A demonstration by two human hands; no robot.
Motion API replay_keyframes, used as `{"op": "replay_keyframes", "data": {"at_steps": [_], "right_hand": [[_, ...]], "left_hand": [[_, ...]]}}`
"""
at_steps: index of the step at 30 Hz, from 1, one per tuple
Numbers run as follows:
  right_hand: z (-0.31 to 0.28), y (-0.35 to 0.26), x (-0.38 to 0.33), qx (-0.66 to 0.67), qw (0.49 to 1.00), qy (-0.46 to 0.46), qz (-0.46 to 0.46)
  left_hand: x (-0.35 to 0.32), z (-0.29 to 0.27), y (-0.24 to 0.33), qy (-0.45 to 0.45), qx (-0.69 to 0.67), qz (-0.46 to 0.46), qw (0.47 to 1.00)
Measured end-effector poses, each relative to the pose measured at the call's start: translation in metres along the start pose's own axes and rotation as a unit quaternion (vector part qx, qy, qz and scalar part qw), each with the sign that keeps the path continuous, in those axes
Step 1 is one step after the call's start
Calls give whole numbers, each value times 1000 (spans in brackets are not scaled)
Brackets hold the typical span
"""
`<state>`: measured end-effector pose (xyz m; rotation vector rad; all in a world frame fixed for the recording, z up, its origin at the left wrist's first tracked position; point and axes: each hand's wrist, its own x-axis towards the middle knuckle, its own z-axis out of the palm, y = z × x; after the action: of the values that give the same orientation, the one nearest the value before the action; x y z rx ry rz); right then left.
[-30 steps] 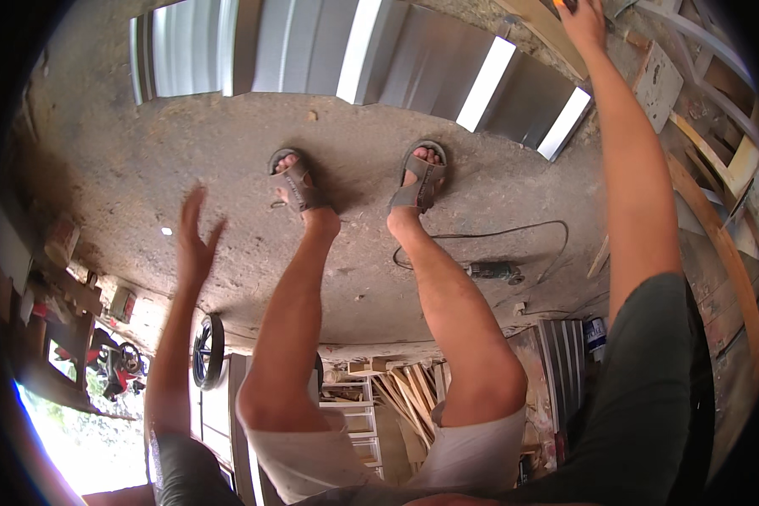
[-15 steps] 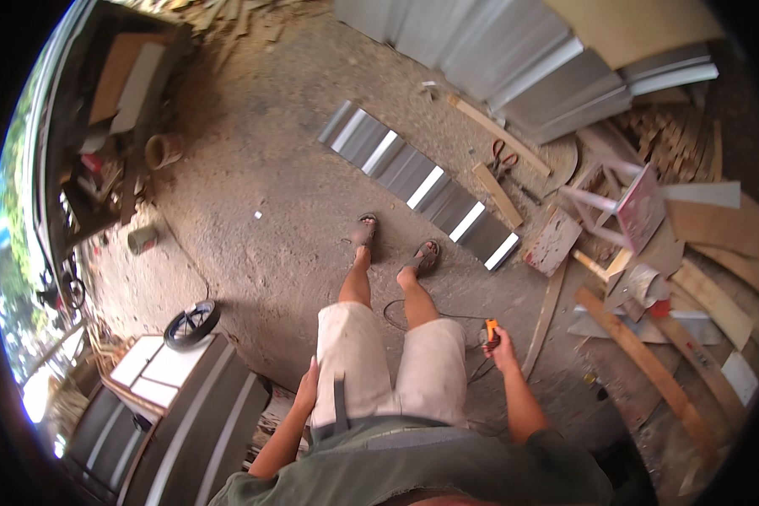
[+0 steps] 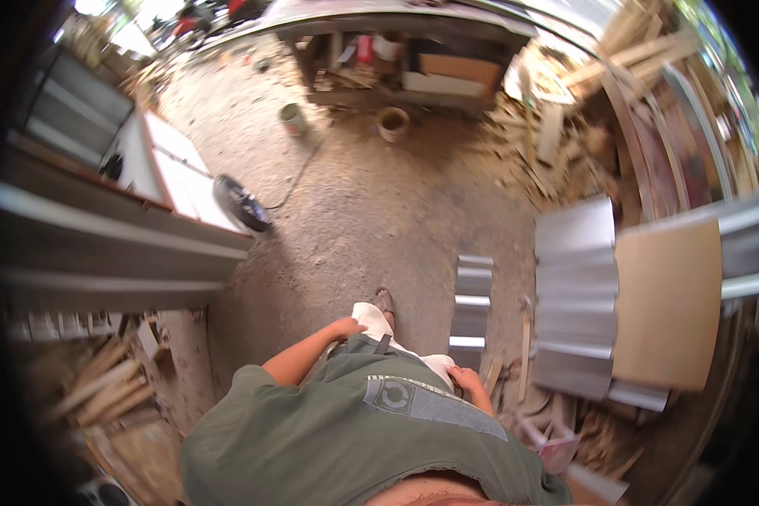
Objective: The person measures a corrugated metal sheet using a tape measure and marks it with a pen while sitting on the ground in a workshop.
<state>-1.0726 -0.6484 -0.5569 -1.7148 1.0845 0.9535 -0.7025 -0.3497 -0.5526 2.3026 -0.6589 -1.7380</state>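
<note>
Touching the pale shorts (image 3: 369,317) at one side is the left hand (image 3: 346,327); the right hand (image 3: 461,377) is by the other side. I cannot tell if the hands grip anything. A narrow ridged metal sheet (image 3: 470,319) lies on the floor (image 3: 337,244) ahead of the right hand.

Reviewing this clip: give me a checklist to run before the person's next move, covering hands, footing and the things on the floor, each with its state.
1. Both hands in view: ok; left hand and right hand are by the shorts.
2. Right hand empty: cannot tell; its grip is unclear.
3. Both feet visible: not ok; only one sandalled foot shows.
4. Ribbed metal strip apart from that foot: ok; it lies to the right.
5. Wheel apart from that foot: ok; it is off left, beside the white panel.
</note>
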Motion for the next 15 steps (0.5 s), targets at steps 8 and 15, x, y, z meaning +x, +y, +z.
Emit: {"op": "replay_keyframes", "data": {"at_steps": [8, 15], "right_hand": [[-133, -284, 42, -61, 951, 126, -274], [-101, -567, -10, -185, 855, -84, -478]], "left_hand": [[-52, -124, -47, 298, -345, 99, 885], [-113, -207, -9, 343, -543, 193, 742]]}}
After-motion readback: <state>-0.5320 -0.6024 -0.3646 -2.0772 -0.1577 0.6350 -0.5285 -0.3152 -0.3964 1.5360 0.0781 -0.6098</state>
